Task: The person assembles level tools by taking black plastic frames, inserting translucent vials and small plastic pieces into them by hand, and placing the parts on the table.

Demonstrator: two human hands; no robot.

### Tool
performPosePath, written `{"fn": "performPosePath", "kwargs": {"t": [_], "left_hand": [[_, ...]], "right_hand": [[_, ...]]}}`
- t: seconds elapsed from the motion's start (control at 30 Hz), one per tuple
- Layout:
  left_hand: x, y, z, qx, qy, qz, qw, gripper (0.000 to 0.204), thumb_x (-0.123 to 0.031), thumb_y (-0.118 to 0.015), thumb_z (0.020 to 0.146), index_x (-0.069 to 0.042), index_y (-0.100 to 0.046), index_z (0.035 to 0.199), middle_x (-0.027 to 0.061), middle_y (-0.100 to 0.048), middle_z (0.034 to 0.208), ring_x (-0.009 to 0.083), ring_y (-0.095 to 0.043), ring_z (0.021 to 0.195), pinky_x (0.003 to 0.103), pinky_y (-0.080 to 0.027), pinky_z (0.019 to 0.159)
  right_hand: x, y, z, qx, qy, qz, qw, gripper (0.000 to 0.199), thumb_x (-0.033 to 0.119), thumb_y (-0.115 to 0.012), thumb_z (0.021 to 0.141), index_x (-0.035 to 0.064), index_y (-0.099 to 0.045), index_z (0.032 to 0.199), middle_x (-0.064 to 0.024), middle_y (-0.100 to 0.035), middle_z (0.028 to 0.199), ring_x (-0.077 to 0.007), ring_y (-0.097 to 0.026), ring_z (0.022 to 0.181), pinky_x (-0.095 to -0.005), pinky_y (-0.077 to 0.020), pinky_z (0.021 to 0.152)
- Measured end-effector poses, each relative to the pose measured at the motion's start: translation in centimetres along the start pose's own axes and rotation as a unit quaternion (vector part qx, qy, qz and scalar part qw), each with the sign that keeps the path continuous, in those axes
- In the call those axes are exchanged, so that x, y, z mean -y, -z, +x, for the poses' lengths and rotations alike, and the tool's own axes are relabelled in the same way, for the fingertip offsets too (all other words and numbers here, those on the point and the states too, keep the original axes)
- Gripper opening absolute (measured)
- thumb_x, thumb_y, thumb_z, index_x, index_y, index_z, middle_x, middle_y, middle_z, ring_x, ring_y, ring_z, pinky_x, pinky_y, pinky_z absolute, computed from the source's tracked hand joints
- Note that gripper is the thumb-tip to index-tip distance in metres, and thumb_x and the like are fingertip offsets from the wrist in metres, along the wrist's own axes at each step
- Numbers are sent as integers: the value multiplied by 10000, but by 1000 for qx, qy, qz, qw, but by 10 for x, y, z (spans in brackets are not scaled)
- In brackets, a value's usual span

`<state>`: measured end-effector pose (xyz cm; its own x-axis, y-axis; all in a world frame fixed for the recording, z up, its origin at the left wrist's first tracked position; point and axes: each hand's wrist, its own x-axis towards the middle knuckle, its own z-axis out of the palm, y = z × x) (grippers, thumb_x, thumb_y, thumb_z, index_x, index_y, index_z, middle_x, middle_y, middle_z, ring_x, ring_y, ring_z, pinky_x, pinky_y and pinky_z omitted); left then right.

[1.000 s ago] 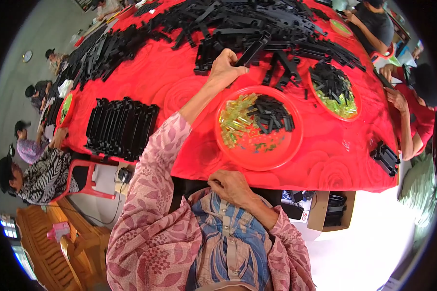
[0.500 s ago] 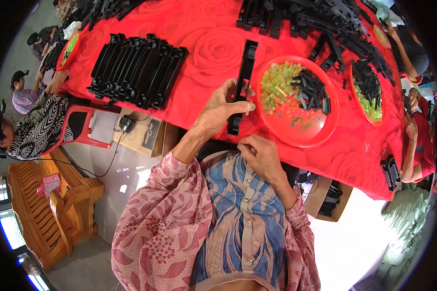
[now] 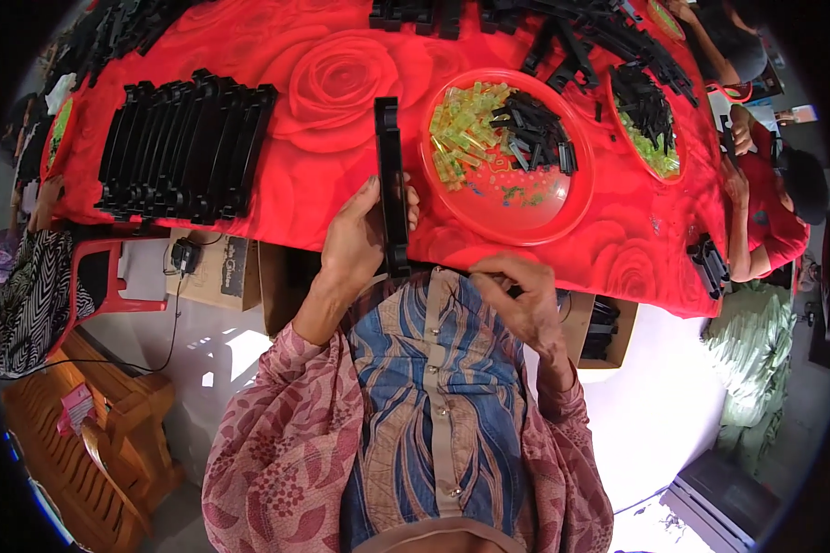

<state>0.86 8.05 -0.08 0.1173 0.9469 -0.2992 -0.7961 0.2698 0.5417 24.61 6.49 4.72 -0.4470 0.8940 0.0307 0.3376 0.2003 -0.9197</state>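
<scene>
Head view caught the left hand (image 3: 355, 241) closed round a long black strip (image 3: 392, 184), held upright at the near edge of the red table (image 3: 332, 83); the strip's lower end was hidden against the person's shirt. The right hand (image 3: 516, 300) hung just below the table edge with fingers curled in a narrow pinch; whether it held anything small could not be made out.

Just right of the strip sat a red plate (image 3: 526, 207) with a heap of yellow-green bits (image 3: 466, 138) beside a heap of short black bits (image 3: 535, 134). A second plate (image 3: 650, 124) farther right held the same mix, its far rim cut by loose black strips. To the left, well apart, a row of black strips (image 3: 189, 147) stood packed on edge.

Under the table, a brown box (image 3: 221, 267) with a dark panel on its side stood by a cable. Another box (image 3: 604, 327) showed at the right, partly behind the right arm. A co-worker's arm (image 3: 738, 217) rested at the table's right end.
</scene>
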Motion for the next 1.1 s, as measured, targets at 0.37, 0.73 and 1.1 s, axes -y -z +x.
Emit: {"fn": "performPosePath", "kwargs": {"t": [0.37,0.73,1.1], "left_hand": [[6,15,8,46,-6,-84,995,374,-304,-436,1027,14,-532,1198,129,-615,1062,237,-603,948,353,-509,859],[2,11,6,21,13,-120,992,370,-303,-447,1028,21,-489,1202,113,-552,1046,209,-527,910,334,-467,829],[2,14,7,40,16,-143,989,344,-298,-454,1025,3,-488,1189,121,-549,1058,219,-525,913,339,-466,831]], "right_hand": [[-14,16,19,-163,-75,6,984,85,5,-675,841,-13,-668,923,-76,-633,750,-102,-550,628,-238,-439,575],[-18,2,100,-144,85,-164,972,164,-40,-603,803,1,-615,961,-154,-628,876,-308,-619,750,-381,-487,627],[-28,-9,114,-115,122,-302,938,169,-12,-615,750,22,-585,913,-163,-589,897,-374,-607,840,-465,-492,672]]}}
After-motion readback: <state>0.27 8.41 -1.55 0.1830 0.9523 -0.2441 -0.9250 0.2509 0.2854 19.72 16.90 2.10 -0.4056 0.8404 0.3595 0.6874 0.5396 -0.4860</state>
